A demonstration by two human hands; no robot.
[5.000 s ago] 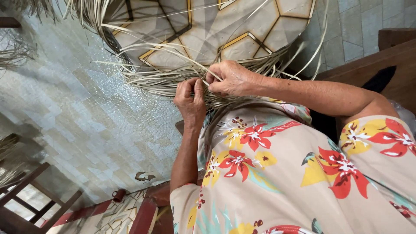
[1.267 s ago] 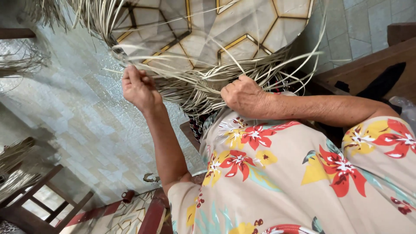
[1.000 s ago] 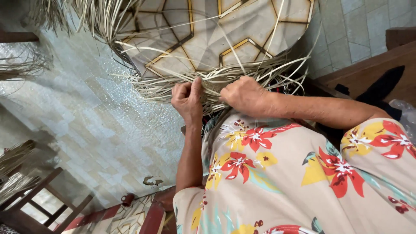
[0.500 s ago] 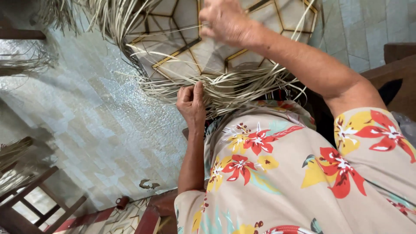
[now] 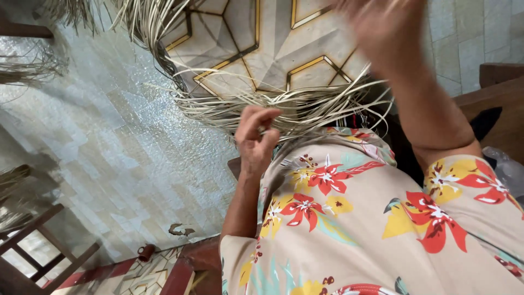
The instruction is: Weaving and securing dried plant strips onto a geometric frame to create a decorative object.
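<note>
Straw strands (image 5: 305, 106), pale and dry, fanned out in a loose fringe along the near edge of the woven mat (image 5: 262, 38) spread over our lap. We saw our left hand (image 5: 256, 136) curled at that fringe, its fingers (image 5: 262, 117) pinching a few of the strands between thumb and fingertips. Our right hand (image 5: 382, 27) was raised high above the mat, blurred, so we could not tell whether it was clenched or loose, nor whether it held any strand. We wore a floral shirt (image 5: 355, 218) below. Pale floor tiles (image 5: 109, 142) lay beyond, and a wooden chair (image 5: 38, 246) stood well apart at the lower corner.
</note>
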